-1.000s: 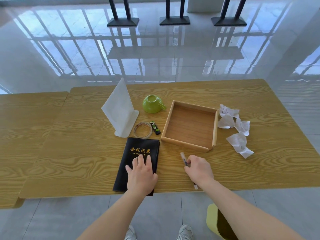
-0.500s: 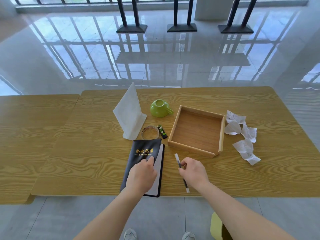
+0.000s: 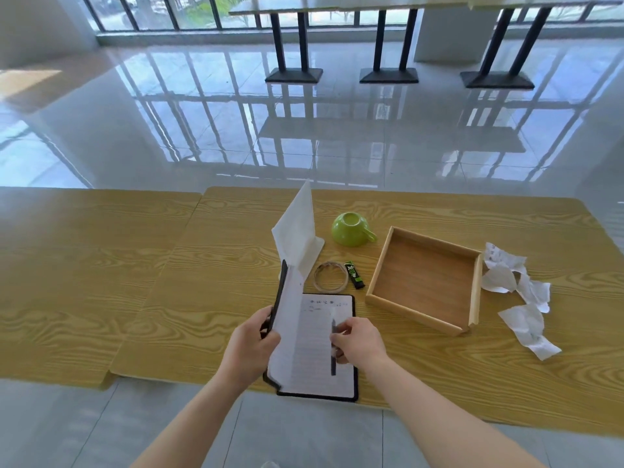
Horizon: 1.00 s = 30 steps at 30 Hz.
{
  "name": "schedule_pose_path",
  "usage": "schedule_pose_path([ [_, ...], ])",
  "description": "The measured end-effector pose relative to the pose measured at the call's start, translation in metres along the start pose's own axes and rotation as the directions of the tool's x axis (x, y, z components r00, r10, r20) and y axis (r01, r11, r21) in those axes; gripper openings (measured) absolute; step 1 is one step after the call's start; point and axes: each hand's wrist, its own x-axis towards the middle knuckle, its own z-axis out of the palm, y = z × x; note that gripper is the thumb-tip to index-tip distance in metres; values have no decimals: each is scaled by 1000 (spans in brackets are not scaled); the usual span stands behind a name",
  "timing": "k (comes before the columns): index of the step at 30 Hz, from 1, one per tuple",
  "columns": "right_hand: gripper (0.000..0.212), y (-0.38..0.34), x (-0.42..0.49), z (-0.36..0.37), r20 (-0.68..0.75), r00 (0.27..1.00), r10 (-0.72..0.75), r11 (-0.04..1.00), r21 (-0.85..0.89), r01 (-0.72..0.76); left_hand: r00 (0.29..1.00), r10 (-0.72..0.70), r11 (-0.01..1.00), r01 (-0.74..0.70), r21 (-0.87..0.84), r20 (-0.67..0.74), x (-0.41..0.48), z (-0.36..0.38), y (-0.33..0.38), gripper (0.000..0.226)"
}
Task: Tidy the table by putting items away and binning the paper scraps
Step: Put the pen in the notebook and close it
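A black notebook (image 3: 314,349) lies open at the near edge of the wooden table (image 3: 202,298). My left hand (image 3: 251,346) grips its raised cover and a few pages, held upright. My right hand (image 3: 359,341) pinches a dark pen (image 3: 333,363) over the lined right-hand page. An empty wooden tray (image 3: 378,268) sits to the right of the notebook. Several crumpled paper scraps (image 3: 520,295) lie right of the tray.
Behind the notebook are a folded white paper stand (image 3: 297,231), a green cup (image 3: 351,229) on its side, a ring of tape (image 3: 330,281) and a small black-and-green packet (image 3: 354,274). Beyond the table lie a glossy tiled floor and black table legs (image 3: 293,42).
My left hand has lifted the notebook's cover from flat to upright, opening the book. My right hand has carried the pen leftward over the open page. The camera has tilted up.
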Motion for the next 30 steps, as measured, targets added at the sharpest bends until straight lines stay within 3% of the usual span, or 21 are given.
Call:
schedule_pose_path([
  [4, 2, -13, 9, 19, 3, 1000, 26, 999, -32, -26, 999, -46, 993, 43, -112, -23, -5, -9, -11, 38],
  [9, 8, -20, 18, 42, 24, 1000, -8, 993, -116, 11, 998, -54, 992, 52, -113, -18, -5, -10, -14, 38],
  [12, 14, -19, 20, 51, 63, 998, -20, 995, -95, 26, 998, -59, 991, 55, -125, -26, -3, -9, -17, 31],
  [18, 35, -15, 19, 59, 135, 982, -131, 989, -44, 138, 996, -82, 990, 78, -116, -37, -3, -11, -21, 38],
  [21, 38, -11, 18, 54, 169, 979, -115, 993, 46, 108, 995, -84, 990, 79, -113, -44, -2, -9, -21, 40],
  [24, 37, -5, 15, 44, 160, 983, -92, 991, 107, 75, 996, -75, 992, 70, -106, -47, -2, -4, -16, 41],
  [30, 20, 20, 17, 11, 28, 998, -60, 998, 34, 59, 999, -1, 1000, 1, -20, -43, -3, 19, 0, 47],
])
